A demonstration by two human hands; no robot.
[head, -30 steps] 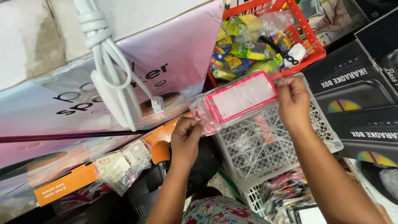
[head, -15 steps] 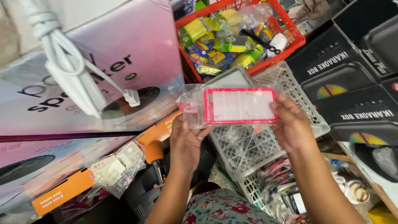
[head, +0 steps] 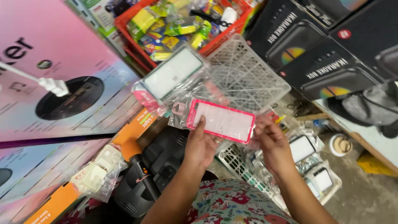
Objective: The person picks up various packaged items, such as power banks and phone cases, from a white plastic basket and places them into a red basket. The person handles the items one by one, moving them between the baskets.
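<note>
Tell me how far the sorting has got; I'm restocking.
Done: one green-framed packet lies on the white mesh basket. In hand: the left hand and right hand hold a pink-framed packet in clear plastic. Left: more clear packets sit in the lower white basket.

A hot-pink phone case (head: 222,121) with a pale, near-white centre sits in a clear plastic sleeve; a second sleeved case (head: 172,74) has a dark green rim. Behind them are a white lattice basket (head: 248,74) and a red crate (head: 137,45) of yellow, green and blue packets. Black boxes (head: 327,62) carry rainbow discs, a large carton (head: 62,83) fades pink to blue, and the person's garment (head: 236,205) is a red-and-green floral print.
</note>
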